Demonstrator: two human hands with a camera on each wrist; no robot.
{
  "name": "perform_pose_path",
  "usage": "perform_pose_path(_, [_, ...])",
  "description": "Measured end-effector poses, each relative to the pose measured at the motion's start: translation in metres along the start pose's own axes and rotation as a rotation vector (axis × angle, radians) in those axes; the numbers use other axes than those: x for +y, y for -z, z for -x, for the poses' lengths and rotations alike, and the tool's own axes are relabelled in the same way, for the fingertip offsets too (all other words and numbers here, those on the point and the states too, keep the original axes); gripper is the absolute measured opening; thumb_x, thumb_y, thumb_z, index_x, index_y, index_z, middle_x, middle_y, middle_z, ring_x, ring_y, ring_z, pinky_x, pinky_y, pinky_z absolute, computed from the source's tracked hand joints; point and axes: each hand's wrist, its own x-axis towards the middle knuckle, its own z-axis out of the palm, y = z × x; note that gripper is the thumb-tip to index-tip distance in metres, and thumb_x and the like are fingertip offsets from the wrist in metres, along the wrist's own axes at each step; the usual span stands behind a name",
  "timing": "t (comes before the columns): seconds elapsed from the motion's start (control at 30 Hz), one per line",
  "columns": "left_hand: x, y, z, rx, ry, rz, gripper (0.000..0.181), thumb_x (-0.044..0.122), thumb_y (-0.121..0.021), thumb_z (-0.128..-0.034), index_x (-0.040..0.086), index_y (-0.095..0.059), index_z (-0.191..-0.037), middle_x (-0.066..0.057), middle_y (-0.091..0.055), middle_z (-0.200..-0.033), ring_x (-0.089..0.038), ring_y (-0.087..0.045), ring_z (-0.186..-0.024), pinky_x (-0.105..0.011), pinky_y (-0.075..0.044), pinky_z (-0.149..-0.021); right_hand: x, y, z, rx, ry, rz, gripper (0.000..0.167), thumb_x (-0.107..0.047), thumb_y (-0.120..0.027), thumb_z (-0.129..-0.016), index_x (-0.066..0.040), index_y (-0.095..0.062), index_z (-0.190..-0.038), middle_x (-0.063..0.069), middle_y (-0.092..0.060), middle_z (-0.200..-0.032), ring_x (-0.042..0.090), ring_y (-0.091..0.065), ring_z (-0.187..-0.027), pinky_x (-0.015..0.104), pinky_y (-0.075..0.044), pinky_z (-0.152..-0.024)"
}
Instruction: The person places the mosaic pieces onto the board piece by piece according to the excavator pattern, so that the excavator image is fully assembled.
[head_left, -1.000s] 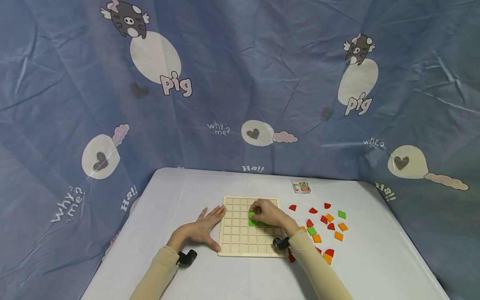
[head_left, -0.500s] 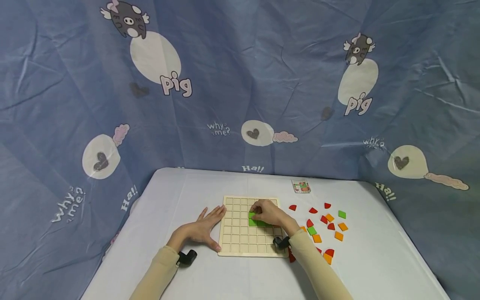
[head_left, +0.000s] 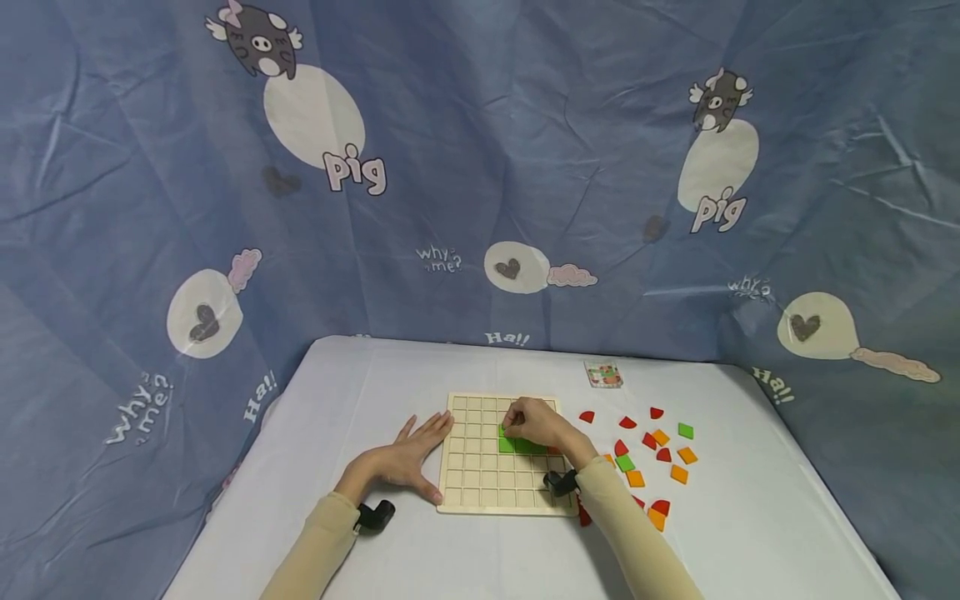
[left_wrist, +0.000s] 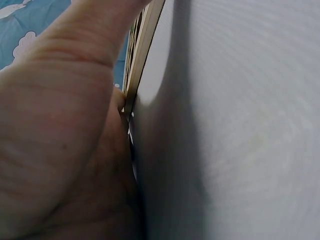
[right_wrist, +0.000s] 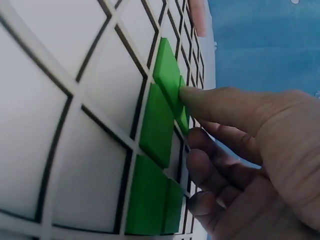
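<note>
A pale wooden grid board (head_left: 480, 482) lies on the white table. The spread left hand (head_left: 405, 460) touches its left edge with fingertips and thumb; in the left wrist view the palm (left_wrist: 55, 145) lies beside the board's edge (left_wrist: 142, 50). Over the upper middle cells, the right hand (head_left: 536, 422) pinches a green tile at the board. The right wrist view has the thumb of the right hand (right_wrist: 250, 145) against that green tile (right_wrist: 183, 112), its other fingers curled. Nearer green tiles (right_wrist: 157, 125) sit in neighbouring cells. The hand partly hides the row.
Right of the board lie scattered red quarter-round pieces (head_left: 627, 422), orange squares (head_left: 678, 474) and green squares (head_left: 686, 431). A small patterned card (head_left: 603, 374) lies behind them. Patterned blue cloth (head_left: 450, 167) hangs behind the table.
The head view has shifted very slightly. The right hand has moved barely, staying over the same green tiles; the left hand has stayed at the board's edge.
</note>
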Motion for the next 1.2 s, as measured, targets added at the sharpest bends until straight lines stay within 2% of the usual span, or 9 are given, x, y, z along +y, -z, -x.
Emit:
perform_pose_path(0.37, [0.004, 0.002, 0.0, 0.002, -0.007, 0.016, 0.132, 0.06, -0.081, -0.0636, 0.006, -0.004, -0.155, -0.01, 0.003, -0.164, -0.029, 0.005, -0.151, -0.059, 0.012, -0.117, 0.001, 0.0, 0.004, 0.035, 0.007, -0.025, 0.017, -0.017, -0.074, -0.086, -0.01, -0.065, -0.098, -0.003, -0.063, -0.093, 0.007, -0.058, -0.082, 0.022, -0.052, -0.073])
perform_pose_path(0.53, [0.003, 0.001, 0.0, 0.002, -0.009, 0.013, 0.132, 0.061, -0.081, -0.0634, 0.006, -0.003, -0.155, -0.01, 0.003, -0.164, -0.029, 0.005, -0.151, -0.059, 0.012, -0.117, 0.01, 0.01, 0.015, 0.105, -0.013, -0.065, 0.013, -0.016, -0.071, -0.088, -0.01, -0.064, -0.097, -0.002, -0.063, -0.091, 0.009, -0.059, -0.08, 0.022, -0.052, -0.07])
perform_pose_path(0.83, [0.001, 0.0, -0.001, 0.006, -0.005, 0.003, 0.133, 0.062, -0.081, -0.0628, 0.006, -0.004, -0.155, -0.01, 0.003, -0.164, -0.029, 0.005, -0.151, -0.059, 0.012, -0.118, 0.044, 0.046, 0.045, 0.237, -0.122, -0.02, 0.014, -0.014, -0.07, -0.086, -0.008, -0.063, -0.096, 0.001, -0.06, -0.084, 0.012, -0.053, -0.074, 0.024, -0.045, -0.061])
perform_pose_path(1.0, [0.0, -0.001, -0.001, 0.002, 0.004, 0.015, 0.134, 0.063, -0.081, -0.0621, 0.007, -0.003, -0.155, -0.008, 0.003, -0.164, -0.027, 0.006, -0.151, -0.058, 0.013, -0.118, 0.066, 0.063, 0.06, 0.255, -0.184, -0.021, 0.018, -0.011, -0.07, -0.084, -0.005, -0.062, -0.098, 0.004, -0.06, -0.084, 0.014, -0.052, -0.074, 0.025, -0.045, -0.062])
perform_pose_path(1.2, [0.0, -0.002, -0.002, 0.004, 0.0, 0.008, 0.134, 0.063, -0.081, -0.0618, 0.007, -0.003, -0.155, -0.008, 0.004, -0.164, -0.027, 0.006, -0.151, -0.058, 0.013, -0.118, 0.086, 0.073, 0.068, 0.25, -0.28, -0.013, 0.023, -0.011, -0.073, -0.081, -0.003, -0.061, -0.099, 0.006, -0.061, -0.088, 0.016, -0.053, -0.078, 0.026, -0.047, -0.067])
